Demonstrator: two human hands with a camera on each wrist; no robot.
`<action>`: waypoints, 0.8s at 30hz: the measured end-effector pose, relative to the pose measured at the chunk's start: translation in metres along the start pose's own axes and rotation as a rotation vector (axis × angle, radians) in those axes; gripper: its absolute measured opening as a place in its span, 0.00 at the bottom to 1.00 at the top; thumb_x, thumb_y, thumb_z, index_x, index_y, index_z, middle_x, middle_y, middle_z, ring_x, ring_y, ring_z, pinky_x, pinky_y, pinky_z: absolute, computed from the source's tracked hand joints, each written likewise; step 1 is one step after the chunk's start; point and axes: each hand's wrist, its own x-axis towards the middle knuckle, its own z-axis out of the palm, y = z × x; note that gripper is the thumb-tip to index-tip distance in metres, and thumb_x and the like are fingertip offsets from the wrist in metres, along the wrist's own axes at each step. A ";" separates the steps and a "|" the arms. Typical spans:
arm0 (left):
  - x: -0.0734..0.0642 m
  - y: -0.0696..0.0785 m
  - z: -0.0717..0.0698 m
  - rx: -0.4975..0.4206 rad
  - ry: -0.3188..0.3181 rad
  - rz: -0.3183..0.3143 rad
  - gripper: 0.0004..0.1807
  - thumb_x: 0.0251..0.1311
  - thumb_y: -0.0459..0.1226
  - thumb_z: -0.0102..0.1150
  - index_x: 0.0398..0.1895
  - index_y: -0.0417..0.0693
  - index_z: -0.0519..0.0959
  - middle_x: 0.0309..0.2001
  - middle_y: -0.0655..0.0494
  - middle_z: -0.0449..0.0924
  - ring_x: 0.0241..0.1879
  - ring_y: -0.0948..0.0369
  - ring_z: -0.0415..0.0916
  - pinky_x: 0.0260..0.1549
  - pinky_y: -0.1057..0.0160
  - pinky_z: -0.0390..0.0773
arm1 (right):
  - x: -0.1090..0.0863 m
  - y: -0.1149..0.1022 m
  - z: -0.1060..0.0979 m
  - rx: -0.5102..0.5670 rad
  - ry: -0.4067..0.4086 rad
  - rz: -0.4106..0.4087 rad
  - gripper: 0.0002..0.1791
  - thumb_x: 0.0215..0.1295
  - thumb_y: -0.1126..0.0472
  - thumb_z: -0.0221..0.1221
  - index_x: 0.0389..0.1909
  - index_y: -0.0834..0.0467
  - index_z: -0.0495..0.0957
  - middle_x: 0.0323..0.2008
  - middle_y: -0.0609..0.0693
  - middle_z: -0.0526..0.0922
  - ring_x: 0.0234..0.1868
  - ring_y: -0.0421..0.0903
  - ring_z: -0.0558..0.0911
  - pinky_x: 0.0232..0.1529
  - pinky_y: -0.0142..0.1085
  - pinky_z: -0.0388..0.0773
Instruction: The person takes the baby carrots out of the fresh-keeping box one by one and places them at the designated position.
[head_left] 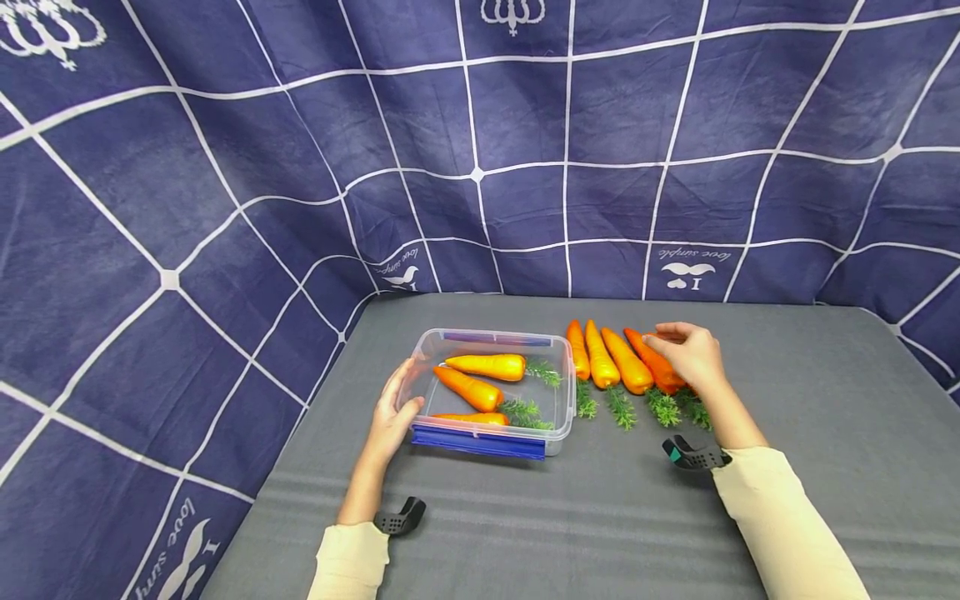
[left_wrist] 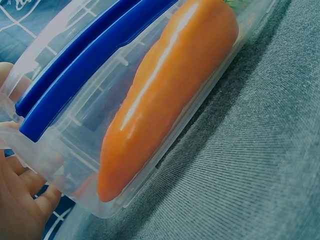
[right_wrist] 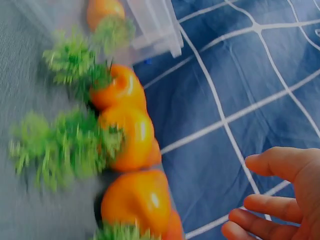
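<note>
The grey, fabric-covered worktop (head_left: 570,525) spreads broadly on its near side and to the right of the right hand (head_left: 693,357). Its far and left edges meet a blue curtain (head_left: 525,208) with a white grid, which bounds movement there.

Nearer the far edge than the near one, and towards the left edge, stands a clear plastic box (head_left: 553,446), rectangular with rounded corners and blue clips (head_left: 478,444) on its long sides. Inside lie three smooth, glossy, tapered carrots (head_left: 491,367) with feathery green tops, their tips towards the left edge.

The left hand takes up the room between box and left edge, its fingers laid along the box's left wall and the thumb at the near left corner, touching rather than clenched.

A tight row of loose carrots (head_left: 602,358) fills the space just right of the box, tips to the far edge, leafy tops (head_left: 621,407) to the near side. At least four show; a fifth may be hidden by the right hand, which hangs over the row's right end, fingers parted and grasping nothing.
</note>
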 end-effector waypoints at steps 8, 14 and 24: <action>0.000 -0.001 0.001 -0.011 0.001 0.019 0.35 0.55 0.17 0.46 0.70 0.26 0.56 0.69 0.27 0.54 0.68 0.36 0.55 0.69 0.55 0.55 | 0.007 -0.026 0.023 0.052 -0.044 -0.049 0.25 0.62 0.51 0.63 0.52 0.68 0.79 0.47 0.65 0.83 0.50 0.60 0.81 0.52 0.50 0.75; 0.001 -0.002 0.001 -0.004 0.002 0.011 0.35 0.55 0.17 0.46 0.70 0.27 0.57 0.69 0.29 0.55 0.67 0.37 0.56 0.68 0.45 0.53 | 0.008 -0.042 0.043 0.097 -0.058 -0.080 0.22 0.61 0.56 0.64 0.50 0.69 0.80 0.46 0.65 0.83 0.48 0.59 0.82 0.52 0.48 0.76; 0.000 -0.003 0.000 -0.025 -0.008 0.031 0.36 0.55 0.17 0.46 0.70 0.26 0.56 0.69 0.28 0.54 0.68 0.38 0.56 0.69 0.54 0.55 | 0.006 -0.074 0.071 0.262 -0.138 -0.126 0.22 0.60 0.57 0.66 0.50 0.68 0.80 0.45 0.62 0.84 0.48 0.57 0.82 0.50 0.45 0.79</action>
